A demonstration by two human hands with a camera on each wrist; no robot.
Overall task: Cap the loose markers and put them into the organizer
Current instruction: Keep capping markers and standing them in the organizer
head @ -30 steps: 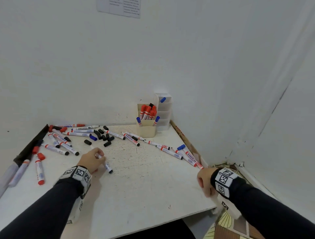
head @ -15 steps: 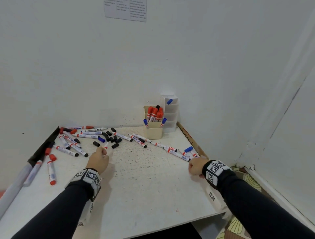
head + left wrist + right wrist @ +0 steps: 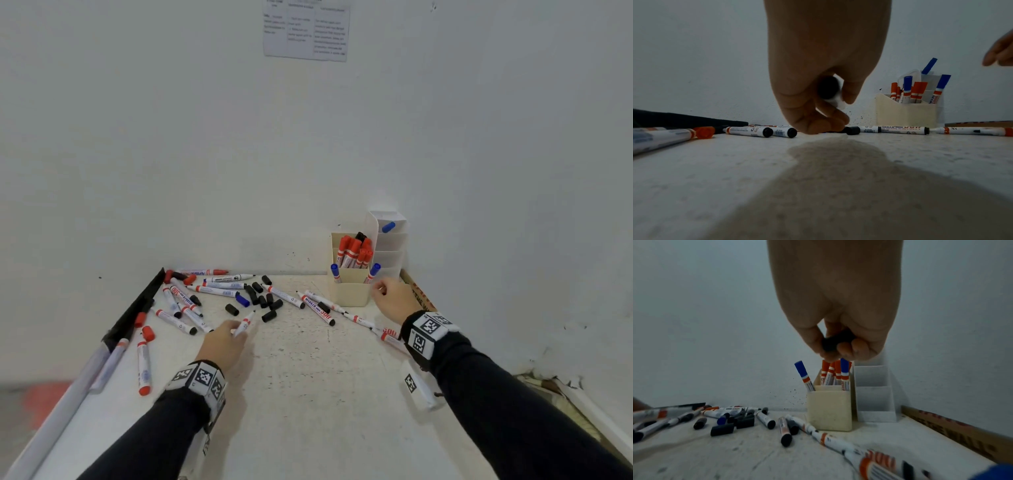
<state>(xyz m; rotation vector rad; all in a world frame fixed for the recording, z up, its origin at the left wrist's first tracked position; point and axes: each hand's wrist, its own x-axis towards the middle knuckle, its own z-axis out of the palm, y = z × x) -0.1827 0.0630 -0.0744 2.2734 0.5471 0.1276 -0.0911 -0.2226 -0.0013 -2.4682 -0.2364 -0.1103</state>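
My left hand (image 3: 224, 342) has lifted an uncapped marker (image 3: 245, 323) off the bench (image 3: 308, 394), fingers curled round its barrel, tip toward the loose black caps (image 3: 263, 301). My right hand (image 3: 394, 298) has come up from the bench edge beside the organizer (image 3: 349, 291), fingers pinching a black cap (image 3: 836, 341). Next, probably: bring them together and cap it.

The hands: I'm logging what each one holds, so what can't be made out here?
- Right hand, right wrist view: the dark object is mostly covered by fingers; whether cap or marker end is unclear.
- Left hand: the marker shows its front end in the head view; its label is too small to read.
- Wall paper, head view: text blurred, top cut off.
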